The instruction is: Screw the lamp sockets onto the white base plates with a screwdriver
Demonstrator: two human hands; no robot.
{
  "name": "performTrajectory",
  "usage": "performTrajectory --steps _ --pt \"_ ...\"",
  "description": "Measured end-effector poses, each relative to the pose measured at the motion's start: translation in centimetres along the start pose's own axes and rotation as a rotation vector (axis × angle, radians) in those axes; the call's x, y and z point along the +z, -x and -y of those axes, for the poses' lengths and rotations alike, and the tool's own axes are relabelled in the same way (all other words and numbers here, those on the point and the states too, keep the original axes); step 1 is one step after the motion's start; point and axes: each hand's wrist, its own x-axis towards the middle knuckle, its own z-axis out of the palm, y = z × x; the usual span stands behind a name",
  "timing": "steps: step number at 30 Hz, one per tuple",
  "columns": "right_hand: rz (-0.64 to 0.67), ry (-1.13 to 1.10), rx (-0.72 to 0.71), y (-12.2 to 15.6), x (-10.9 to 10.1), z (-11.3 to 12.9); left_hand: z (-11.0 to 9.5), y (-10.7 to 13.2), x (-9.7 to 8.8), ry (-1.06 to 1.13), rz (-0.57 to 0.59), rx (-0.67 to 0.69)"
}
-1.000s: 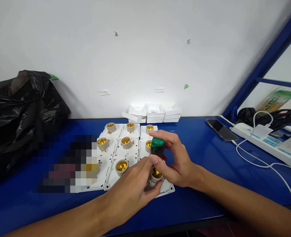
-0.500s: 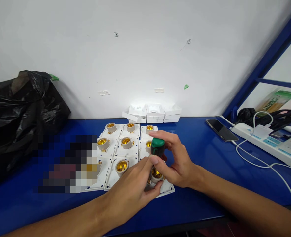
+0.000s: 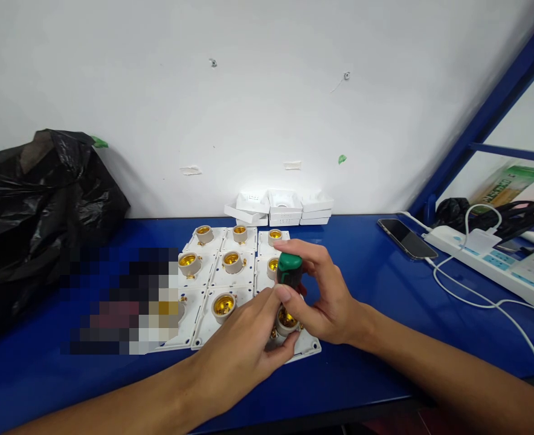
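My right hand [image 3: 324,296] is closed around the green and black handle of a screwdriver [image 3: 289,264], which stands about upright. Its shaft and tip are hidden behind my fingers. My left hand [image 3: 258,335] curls around a lamp socket [image 3: 287,318] with a gold-coloured threaded inside, on the nearest right white plate [image 3: 310,345]. The thumb and fingers of both hands meet close to the screwdriver. Beside my left hand is another lamp socket [image 3: 224,307] on its own white plate. Several more socketed plates lie in rows behind and to the left.
White plastic boxes [image 3: 285,211] are stacked against the wall. A black plastic bag [image 3: 45,217] sits at the left on the blue table [image 3: 357,374]. On the right lie a phone [image 3: 406,237], a white power strip [image 3: 488,260] and loose white cables. A blurred patch covers part of the left side.
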Motion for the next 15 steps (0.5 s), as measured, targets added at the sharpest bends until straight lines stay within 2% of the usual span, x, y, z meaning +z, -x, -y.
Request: performTrajectory --steps 15 --pt "0.01 -0.001 0.021 0.08 -0.03 -0.06 0.0 -0.04 -0.12 -0.006 0.027 -0.027"
